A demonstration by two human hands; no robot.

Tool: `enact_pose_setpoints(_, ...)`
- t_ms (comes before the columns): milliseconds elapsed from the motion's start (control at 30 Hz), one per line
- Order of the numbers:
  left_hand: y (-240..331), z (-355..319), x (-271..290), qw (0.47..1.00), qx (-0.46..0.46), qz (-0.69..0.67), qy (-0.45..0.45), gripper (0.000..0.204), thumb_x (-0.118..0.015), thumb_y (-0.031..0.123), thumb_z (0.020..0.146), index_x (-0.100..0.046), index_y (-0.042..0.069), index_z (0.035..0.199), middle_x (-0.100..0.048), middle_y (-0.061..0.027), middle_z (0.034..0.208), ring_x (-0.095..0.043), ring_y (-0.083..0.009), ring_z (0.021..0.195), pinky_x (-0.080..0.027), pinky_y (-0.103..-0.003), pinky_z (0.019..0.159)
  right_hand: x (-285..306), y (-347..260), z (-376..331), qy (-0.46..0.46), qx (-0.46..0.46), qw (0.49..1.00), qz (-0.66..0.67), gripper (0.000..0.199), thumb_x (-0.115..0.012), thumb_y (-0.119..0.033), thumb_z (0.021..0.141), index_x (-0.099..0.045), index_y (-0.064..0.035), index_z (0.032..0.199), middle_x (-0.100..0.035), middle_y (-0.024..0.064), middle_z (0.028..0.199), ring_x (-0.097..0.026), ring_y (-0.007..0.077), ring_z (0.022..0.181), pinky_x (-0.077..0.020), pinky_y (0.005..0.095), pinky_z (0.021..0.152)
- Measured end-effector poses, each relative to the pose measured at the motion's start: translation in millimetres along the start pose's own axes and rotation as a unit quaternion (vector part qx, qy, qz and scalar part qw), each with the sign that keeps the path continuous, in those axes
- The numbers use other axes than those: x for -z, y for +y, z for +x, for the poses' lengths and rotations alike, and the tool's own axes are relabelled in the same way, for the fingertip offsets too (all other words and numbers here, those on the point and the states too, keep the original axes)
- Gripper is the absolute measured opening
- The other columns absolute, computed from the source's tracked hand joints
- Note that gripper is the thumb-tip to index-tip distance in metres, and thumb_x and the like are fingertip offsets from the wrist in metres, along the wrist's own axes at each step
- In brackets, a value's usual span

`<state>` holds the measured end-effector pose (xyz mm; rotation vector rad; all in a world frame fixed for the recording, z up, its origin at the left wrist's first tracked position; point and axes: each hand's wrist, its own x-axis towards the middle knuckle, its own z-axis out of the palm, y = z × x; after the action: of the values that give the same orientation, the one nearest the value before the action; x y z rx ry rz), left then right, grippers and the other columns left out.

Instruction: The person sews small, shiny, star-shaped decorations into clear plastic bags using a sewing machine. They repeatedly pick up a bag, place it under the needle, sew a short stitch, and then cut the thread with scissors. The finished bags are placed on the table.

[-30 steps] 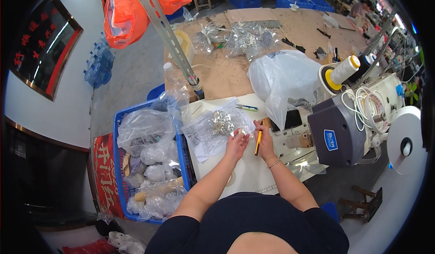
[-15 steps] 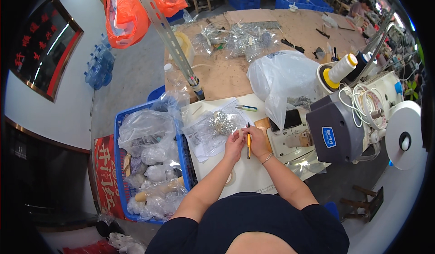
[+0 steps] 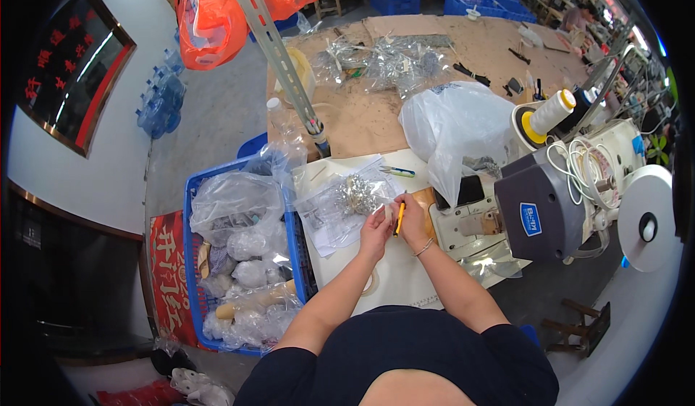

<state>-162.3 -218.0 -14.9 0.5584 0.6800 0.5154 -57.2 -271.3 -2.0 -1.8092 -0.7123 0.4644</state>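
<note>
My right hand (image 3: 413,220) grips a slim yellow pen (image 3: 399,220) with dark ends, tilted between its fingers. Close beside it, my left hand (image 3: 376,229) has its fingers curled together; whatever they pinch is too small to make out. Just beyond both hands lies a heap of shiny silver pieces (image 3: 357,194), partly in clear plastic. Under that heap, printed papers (image 3: 327,226) spread over the white tabletop (image 3: 397,279). A pair of green-handled thread snips (image 3: 398,171) rests past the papers, touching neither hand.
On the right stands a sewing machine (image 3: 539,207) with a thread cone (image 3: 548,116). A white plastic bag (image 3: 456,127) bulges behind my hands. At left, a blue crate (image 3: 295,250) holds bagged items. A slotted metal post (image 3: 279,58) rises near the table's far left.
The pen has tipped from nearly upright to a slant in my right hand. Both hands stay close together in about the same spot. The whole view has shifted slightly.
</note>
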Motion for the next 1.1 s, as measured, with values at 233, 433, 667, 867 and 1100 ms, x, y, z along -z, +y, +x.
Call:
enact_pose_setpoints(233, 18, -11, -13, 0.998, 0.038, 0.044, 0.003, 0.046, -0.051, -0.005, 0.086, -0.040, 0.007, 0.129, -0.056, -0.0082, 0.114, -0.058, -0.0184, 0.102, -0.050, -0.027, 0.084, 32, -48, -25, 0.057, 0.118, 0.991, 0.031, 0.017, -0.059, -0.014, 0.086, -0.063, 0.0007, 0.093, -0.063, 0.0090, 0.078, -0.060, 0.0177, 0.072, -0.0464, 0.0281, 0.067)
enact_pose_setpoints(433, 12, -9, -8, 0.999, 0.022, 0.035, 0.006, 0.044, -0.051, -0.005, 0.087, -0.040, 0.006, 0.128, -0.054, -0.0086, 0.116, -0.056, -0.0178, 0.103, -0.049, -0.028, 0.086, 23, -59, -29, 0.023, 0.013, 1.000, 0.004, 0.018, -0.063, -0.017, 0.082, -0.065, 0.0002, 0.086, -0.066, 0.0091, 0.075, -0.063, 0.0195, 0.066, -0.0484, 0.0285, 0.062)
enact_pose_setpoints(667, 11, -9, -8, 0.999, 0.015, 0.035, 0.001, 0.044, -0.050, -0.005, 0.087, -0.039, 0.005, 0.128, -0.052, -0.0097, 0.118, -0.054, -0.0194, 0.106, -0.048, -0.030, 0.089, 13, -48, -32, 0.059, 0.081, 0.995, -0.014, 0.016, -0.064, -0.017, 0.081, -0.065, -0.0010, 0.083, -0.065, 0.0113, 0.073, -0.063, 0.0200, 0.064, -0.0487, 0.0299, 0.060)
enact_pose_setpoints(867, 10, -9, -7, 0.999, 0.009, 0.038, 0.004, 0.045, -0.049, -0.005, 0.087, -0.039, 0.005, 0.129, -0.051, -0.0101, 0.120, -0.052, -0.0194, 0.108, -0.048, -0.030, 0.090, 12, -46, -32, 0.065, 0.078, 0.995, -0.013, 0.016, -0.064, -0.017, 0.081, -0.064, -0.0013, 0.083, -0.065, 0.0112, 0.074, -0.063, 0.0208, 0.065, -0.0489, 0.0306, 0.060)
enact_pose_setpoints(1100, 9, -8, -6, 0.999, 0.015, 0.035, 0.005, 0.046, -0.050, -0.004, 0.086, -0.038, 0.005, 0.130, -0.051, -0.0098, 0.120, -0.053, -0.0191, 0.107, -0.047, -0.031, 0.090, 10, -32, -34, 0.064, 0.102, 0.992, -0.034, 0.015, -0.064, -0.016, 0.081, -0.063, -0.0011, 0.084, -0.065, 0.0124, 0.075, -0.063, 0.0238, 0.067, -0.0492, 0.0322, 0.061)
